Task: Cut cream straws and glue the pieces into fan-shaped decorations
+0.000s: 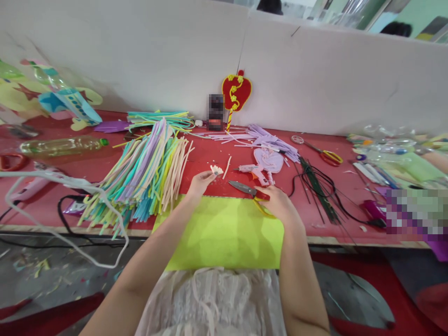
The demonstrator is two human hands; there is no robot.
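Note:
Between the thumb and fingertips of my left hand is a small cream-coloured piece with a scalloped edge, like a little flower. My right hand is closed around the handles of a pair of scissors; the dark blades point left, toward my left hand. Under my wrists lies a lime-green sheet, overhanging the table's front edge. A cream strip rests just right of the small piece. Behind the scissors sits a pink glue gun, beside a lilac fuzzy shape.
Bundles of pastel fuzzy stems cover the left of the red table. More lilac stems lie behind. A red fan-shaped decoration stands by the wall. Another pair of scissors, dark green stems and black cable are right; a bottle is left.

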